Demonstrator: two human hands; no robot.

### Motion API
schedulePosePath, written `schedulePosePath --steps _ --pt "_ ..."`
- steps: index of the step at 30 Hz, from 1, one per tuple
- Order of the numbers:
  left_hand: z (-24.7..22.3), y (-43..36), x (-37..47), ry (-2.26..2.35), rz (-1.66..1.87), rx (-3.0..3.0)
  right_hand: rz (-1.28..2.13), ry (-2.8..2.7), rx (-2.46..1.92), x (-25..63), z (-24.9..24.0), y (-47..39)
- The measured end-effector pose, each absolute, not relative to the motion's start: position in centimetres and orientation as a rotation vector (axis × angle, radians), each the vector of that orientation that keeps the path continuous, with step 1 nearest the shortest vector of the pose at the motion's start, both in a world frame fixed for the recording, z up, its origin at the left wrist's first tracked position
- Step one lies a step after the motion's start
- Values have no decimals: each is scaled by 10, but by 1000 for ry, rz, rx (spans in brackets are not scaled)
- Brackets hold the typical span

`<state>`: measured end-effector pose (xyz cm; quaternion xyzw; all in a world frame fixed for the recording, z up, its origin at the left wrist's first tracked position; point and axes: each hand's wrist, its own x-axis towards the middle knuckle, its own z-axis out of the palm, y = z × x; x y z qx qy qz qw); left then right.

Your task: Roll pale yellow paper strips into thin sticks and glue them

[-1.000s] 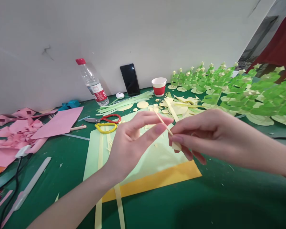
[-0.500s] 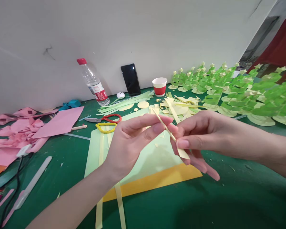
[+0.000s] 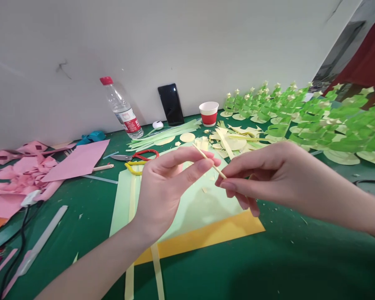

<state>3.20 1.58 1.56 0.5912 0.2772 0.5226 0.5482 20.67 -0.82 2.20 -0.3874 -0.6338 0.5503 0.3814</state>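
Note:
A narrow pale yellow paper strip (image 3: 218, 171), seen almost edge-on, slants down to the right between my two hands. My left hand (image 3: 168, 183) pinches its upper part between thumb and fingers, and the tip pokes out above. My right hand (image 3: 265, 177) grips the lower end, which the fingers hide. Both hands are held over a stack of light green paper sheets (image 3: 193, 216) with an orange-yellow sheet (image 3: 212, 239) underneath. Scissors (image 3: 126, 158) with one red and one yellow handle lie just beyond my left hand. Two long pale yellow strips (image 3: 129, 275) hang over the near edge of the stack.
Along the wall stand a water bottle (image 3: 123, 110), a black phone (image 3: 171, 104) and a red-and-white paper cup (image 3: 209, 113). Yellow paper scraps (image 3: 237, 139) lie behind my hands. Several green paper trees (image 3: 281, 108) fill the back right. Pink paper pieces (image 3: 28, 175) cover the left.
My right hand has moved slightly left and up along the strip, its fingers now more curled. The strip's wide lower end, visible before, is now hidden in the right hand.

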Motion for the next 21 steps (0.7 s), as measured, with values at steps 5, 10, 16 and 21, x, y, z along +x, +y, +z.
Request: schedulePosePath --steps 5,10,16,21 --pt "18 15 34 699 1292 1364 1565 -1570 -982 207 26 -8" --pt "16 17 37 626 1324 1339 1990 -1298 -852 211 26 1" --pt "14 17 36 569 1329 1313 2204 -1124 -646 213 19 7" --pt "16 17 36 603 1385 1308 2146 -1158 -633 212 22 5"
